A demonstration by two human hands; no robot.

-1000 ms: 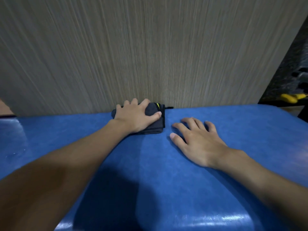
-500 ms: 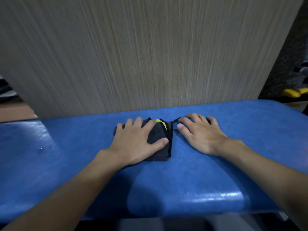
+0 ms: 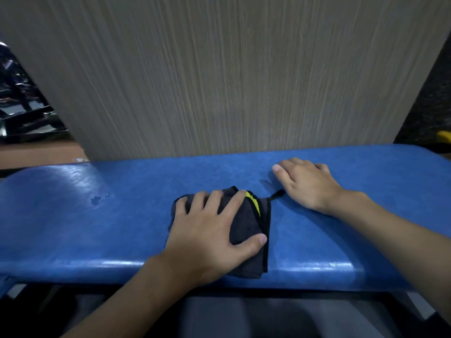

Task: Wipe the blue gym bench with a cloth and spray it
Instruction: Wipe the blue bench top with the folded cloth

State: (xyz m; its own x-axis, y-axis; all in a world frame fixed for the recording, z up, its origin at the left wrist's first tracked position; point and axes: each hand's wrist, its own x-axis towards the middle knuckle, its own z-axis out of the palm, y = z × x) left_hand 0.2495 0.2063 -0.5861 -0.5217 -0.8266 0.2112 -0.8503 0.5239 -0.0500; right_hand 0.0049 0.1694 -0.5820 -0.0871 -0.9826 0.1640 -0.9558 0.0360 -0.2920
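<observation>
Your left hand (image 3: 210, 230) lies spread flat on the folded dark cloth (image 3: 246, 228), pressing it at the near edge of the blue bench (image 3: 97, 228). Your right hand (image 3: 307, 184) rests open on the pad just beside it. A pull toward you could slide the cloth off the edge, since nothing pinches it.

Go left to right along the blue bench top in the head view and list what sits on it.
Wet droplets → left hand pressing flat on the folded dark cloth → right hand flat on the bench.
</observation>
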